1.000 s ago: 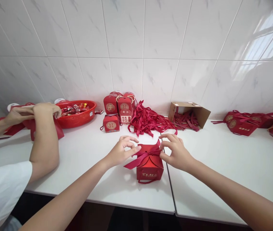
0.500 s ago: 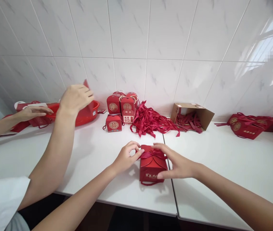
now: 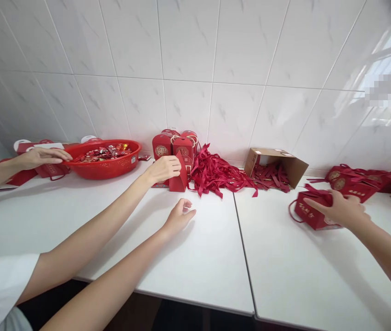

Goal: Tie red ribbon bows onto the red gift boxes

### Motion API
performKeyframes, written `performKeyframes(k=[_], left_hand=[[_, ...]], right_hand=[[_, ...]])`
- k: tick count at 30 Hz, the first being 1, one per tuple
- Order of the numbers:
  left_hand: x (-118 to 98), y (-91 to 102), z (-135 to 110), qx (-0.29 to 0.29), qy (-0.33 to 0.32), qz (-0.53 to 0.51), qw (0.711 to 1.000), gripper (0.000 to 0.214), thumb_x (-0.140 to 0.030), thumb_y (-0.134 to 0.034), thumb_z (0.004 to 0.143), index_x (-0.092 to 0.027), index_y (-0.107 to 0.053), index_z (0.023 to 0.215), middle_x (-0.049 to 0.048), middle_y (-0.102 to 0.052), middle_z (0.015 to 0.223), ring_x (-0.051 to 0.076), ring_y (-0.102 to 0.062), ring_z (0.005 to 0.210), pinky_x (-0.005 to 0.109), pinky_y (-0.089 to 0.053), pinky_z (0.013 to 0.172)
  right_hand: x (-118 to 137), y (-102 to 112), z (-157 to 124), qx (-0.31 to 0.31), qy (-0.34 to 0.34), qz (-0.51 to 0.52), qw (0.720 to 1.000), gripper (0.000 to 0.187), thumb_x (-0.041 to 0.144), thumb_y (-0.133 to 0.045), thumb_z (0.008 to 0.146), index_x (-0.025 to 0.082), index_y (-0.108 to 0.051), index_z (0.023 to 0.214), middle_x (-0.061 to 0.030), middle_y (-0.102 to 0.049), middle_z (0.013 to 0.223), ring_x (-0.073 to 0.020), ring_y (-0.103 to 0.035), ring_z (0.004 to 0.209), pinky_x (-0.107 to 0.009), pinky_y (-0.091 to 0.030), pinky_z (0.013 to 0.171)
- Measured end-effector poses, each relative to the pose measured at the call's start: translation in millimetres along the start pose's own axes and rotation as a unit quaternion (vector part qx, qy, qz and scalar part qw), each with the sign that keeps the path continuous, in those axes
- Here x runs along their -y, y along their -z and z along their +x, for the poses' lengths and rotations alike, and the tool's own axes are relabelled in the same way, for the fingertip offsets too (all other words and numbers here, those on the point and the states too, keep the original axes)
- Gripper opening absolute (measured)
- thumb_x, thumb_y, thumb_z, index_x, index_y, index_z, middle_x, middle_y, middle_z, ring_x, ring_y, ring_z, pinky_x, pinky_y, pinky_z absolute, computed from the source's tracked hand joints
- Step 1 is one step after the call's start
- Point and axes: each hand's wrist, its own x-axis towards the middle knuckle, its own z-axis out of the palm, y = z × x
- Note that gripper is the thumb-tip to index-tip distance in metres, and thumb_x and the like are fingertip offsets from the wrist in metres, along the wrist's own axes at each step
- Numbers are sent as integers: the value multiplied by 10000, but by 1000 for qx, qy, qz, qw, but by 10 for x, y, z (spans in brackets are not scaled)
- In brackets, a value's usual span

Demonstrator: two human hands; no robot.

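My right hand (image 3: 342,209) is closed on a red gift box (image 3: 308,212) with gold lettering and a ribbon on top, low over the white table (image 3: 198,266) at the right. Just beyond it lie other red gift boxes (image 3: 354,185). My left hand (image 3: 178,216) rests near the middle of the table, fingers loosely curled and apart, holding nothing. A co-worker's hand (image 3: 162,168) holds a small red box (image 3: 179,179) beside the group of upright small red boxes (image 3: 172,145) at the wall.
A pile of red ribbons (image 3: 219,174) lies at the back centre. Beside it a cardboard box (image 3: 278,158) lies on its side with more ribbons. A red basket (image 3: 105,165) of sweets stands back left, the co-worker's other hand (image 3: 40,156) at its rim.
My right hand has carried the tied gift box from the table's middle to the right. My left hand has let go of it. The co-worker's hand moved from the basket to the small boxes.
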Motion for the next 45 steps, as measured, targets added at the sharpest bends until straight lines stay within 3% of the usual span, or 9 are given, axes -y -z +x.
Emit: performKeyframes(k=[3, 6, 14, 19, 24, 31, 35, 40, 45], left_hand=[[2, 1, -8, -10, 1, 29, 1000, 181, -221, -609, 710, -192, -508, 857, 64, -574, 1002, 208, -569, 942, 340, -444, 831], [22, -2, 2, -20, 2, 73, 997, 178, -227, -576, 739, -185, -499, 895, 90, -568, 1054, 217, -564, 975, 342, -450, 826], [-9, -241, 282, 4, -80, 257, 963, 334, -323, -625, 728, -203, -504, 1015, 87, -597, 1080, 273, -499, 1104, 367, -422, 874], [-80, -436, 602, -9, -122, 356, 926, 465, -349, -556, 781, -156, -440, 1188, 157, -546, 1188, 329, -450, 1151, 413, -406, 871], [-58, -457, 687, 15, -167, 397, 902, 328, -296, -472, 833, -177, -501, 1138, 117, -563, 1151, 292, -470, 1104, 387, -393, 890], [0, -475, 709, 11, -183, 414, 891, 264, -264, -420, 848, -170, -530, 1068, 110, -568, 1073, 283, -479, 1036, 382, -400, 839], [18, -472, 737, 14, -190, 416, 889, 241, -261, -399, 857, -178, -552, 1025, 103, -561, 1056, 268, -482, 1017, 374, -402, 838], [63, -456, 774, 27, -182, 403, 897, 248, -262, -369, 864, -197, -561, 1006, 97, -560, 1062, 269, -486, 1018, 377, -418, 821], [112, -468, 821, 25, -181, 392, 901, 241, -265, -379, 852, -204, -560, 1000, 100, -564, 1076, 284, -491, 1011, 400, -429, 794]], right_hand=[[4, -161, 102, -19, -26, -50, 998, 932, 732, -528, 674, 48, -484, 1304, -378, -216, 1408, -574, -180, 1289, -690, -252, 887], [386, -388, 16, -16, 107, 4, 994, 778, 612, -544, 748, 81, -466, 1312, -301, -128, 1478, -531, -112, 1331, -691, -200, 932], [1818, -1244, -463, 23, 314, 187, 930, 478, 344, -584, 773, 181, -547, 1220, -157, -514, 1298, -313, -467, 1184, -468, -394, 954], [2231, -1517, -744, -17, 336, 213, 917, 307, 278, -535, 817, 254, -624, 1109, -96, -614, 1156, -259, -555, 1045, -388, -447, 842], [1876, -1513, -376, -80, 289, 199, 933, 277, 261, -436, 889, 232, -642, 1071, -74, -597, 1202, -235, -495, 1121, -387, -348, 944], [1055, -1639, 394, -163, 80, 158, 971, 284, 143, -386, 839, 180, -655, 920, -113, -640, 1060, -258, -491, 1028, -461, -213, 911], [1130, -1827, 696, -164, 18, 143, 976, 273, 202, -384, 856, 193, -630, 973, -106, -636, 1022, -254, -481, 984, -424, -224, 869], [1249, -2076, 925, -139, -53, 113, 982, 259, 297, -423, 848, 130, -594, 947, -212, -622, 952, -329, -480, 945, -469, -265, 793], [1172, -2181, 958, -104, -17, 117, 988, 235, 304, -451, 835, 152, -603, 930, -188, -660, 881, -340, -503, 928, -478, -268, 789]])
